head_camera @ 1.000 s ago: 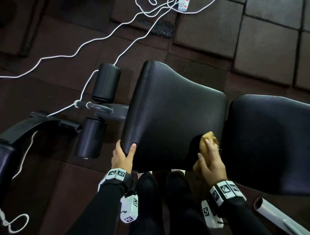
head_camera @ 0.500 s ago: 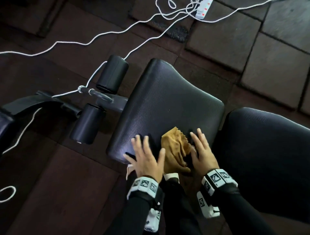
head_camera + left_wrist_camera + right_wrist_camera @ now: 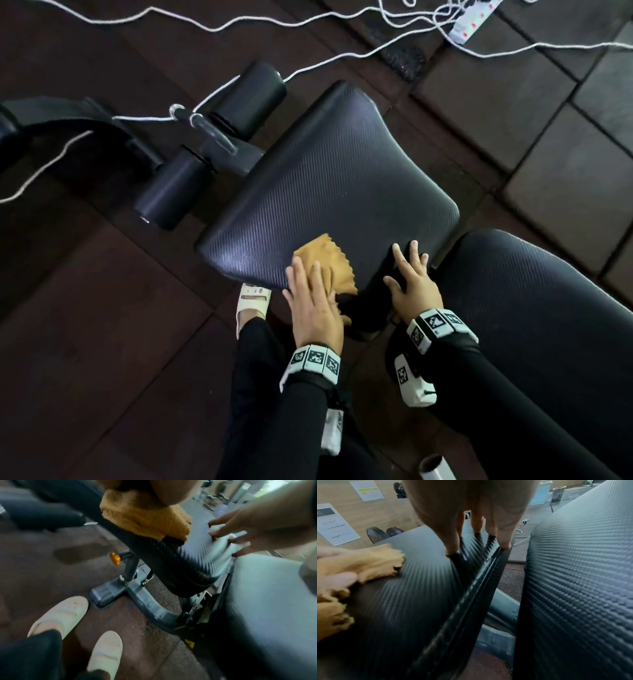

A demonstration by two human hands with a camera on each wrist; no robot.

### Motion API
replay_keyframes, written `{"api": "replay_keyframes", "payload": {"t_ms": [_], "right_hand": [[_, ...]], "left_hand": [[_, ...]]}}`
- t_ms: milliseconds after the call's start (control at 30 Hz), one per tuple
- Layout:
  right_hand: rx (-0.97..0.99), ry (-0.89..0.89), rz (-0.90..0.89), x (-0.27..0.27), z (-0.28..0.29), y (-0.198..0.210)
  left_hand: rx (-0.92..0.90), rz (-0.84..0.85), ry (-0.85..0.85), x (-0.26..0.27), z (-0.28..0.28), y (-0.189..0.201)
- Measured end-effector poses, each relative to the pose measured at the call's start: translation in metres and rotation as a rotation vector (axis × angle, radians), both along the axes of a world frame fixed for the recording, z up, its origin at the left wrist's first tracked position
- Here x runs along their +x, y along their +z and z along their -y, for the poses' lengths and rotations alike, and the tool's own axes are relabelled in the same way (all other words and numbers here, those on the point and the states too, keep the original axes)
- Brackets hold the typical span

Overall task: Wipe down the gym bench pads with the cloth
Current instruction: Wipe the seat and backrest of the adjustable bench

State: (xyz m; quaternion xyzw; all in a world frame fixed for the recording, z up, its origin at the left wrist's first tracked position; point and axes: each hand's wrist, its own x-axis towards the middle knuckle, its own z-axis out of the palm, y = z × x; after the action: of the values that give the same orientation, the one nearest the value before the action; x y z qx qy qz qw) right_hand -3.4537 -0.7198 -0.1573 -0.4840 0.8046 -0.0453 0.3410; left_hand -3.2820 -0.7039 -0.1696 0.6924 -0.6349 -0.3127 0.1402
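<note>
The black textured seat pad [image 3: 335, 178] lies in the middle of the head view, with the larger back pad [image 3: 534, 308] to its right. A mustard-yellow cloth [image 3: 329, 260] sits on the seat pad's near edge. My left hand [image 3: 315, 287] lies flat on the cloth, fingers straight, pressing it down. My right hand [image 3: 406, 270] rests with spread straight fingers on the seat pad's near right corner, clear of the cloth. The left wrist view shows the cloth [image 3: 145, 515] draped over the seat pad [image 3: 180, 568]. In the right wrist view my fingertips [image 3: 452, 547] touch the seat pad [image 3: 419, 588].
Two black foam rollers [image 3: 253, 89] [image 3: 171, 192] stick out left of the seat. White cables [image 3: 239, 24] and a power strip [image 3: 469, 20] lie on the dark rubber floor behind. My white shoes [image 3: 61, 615] stand by the bench frame [image 3: 150, 605], near an orange knob [image 3: 115, 558].
A second ago my right hand held the cloth at the seat's near edge while my left hand gripped the seat corner. Now my left hand lies on the cloth and my right hand has moved right, off it.
</note>
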Motion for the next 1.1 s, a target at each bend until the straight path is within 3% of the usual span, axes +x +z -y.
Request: {"api": "replay_keyframes", "payload": {"t_ms": [133,233,300,333,500,767,1000,1100], "right_hand": [[0.002,0.005,-0.009,0.0,-0.001,0.001],[0.0,0.021,-0.019,-0.001,-0.002,0.001],[-0.007,0.026,-0.026,-0.001,-0.002,0.0],[-0.01,0.027,-0.029,-0.001,-0.003,0.0],[-0.003,0.019,-0.036,0.001,-0.002,-0.002],[-0.008,-0.008,-0.043,0.004,-0.002,-0.005],[-0.024,-0.062,-0.043,0.01,-0.002,-0.006],[-0.029,-0.079,-0.046,0.013,-0.002,-0.006]], "left_hand": [[-0.029,-0.228,0.467,-0.012,-0.018,0.009],[0.038,-0.388,0.608,-0.028,-0.029,0.004],[0.222,-0.488,0.682,-0.034,-0.035,-0.002],[0.292,-0.485,0.694,-0.035,-0.039,-0.006],[0.29,-0.469,0.744,-0.031,-0.035,-0.01],[0.234,-0.473,1.003,0.032,0.042,-0.023],[0.303,-0.505,0.83,0.026,0.02,-0.01],[0.351,-0.486,0.863,0.041,0.033,-0.009]]}}
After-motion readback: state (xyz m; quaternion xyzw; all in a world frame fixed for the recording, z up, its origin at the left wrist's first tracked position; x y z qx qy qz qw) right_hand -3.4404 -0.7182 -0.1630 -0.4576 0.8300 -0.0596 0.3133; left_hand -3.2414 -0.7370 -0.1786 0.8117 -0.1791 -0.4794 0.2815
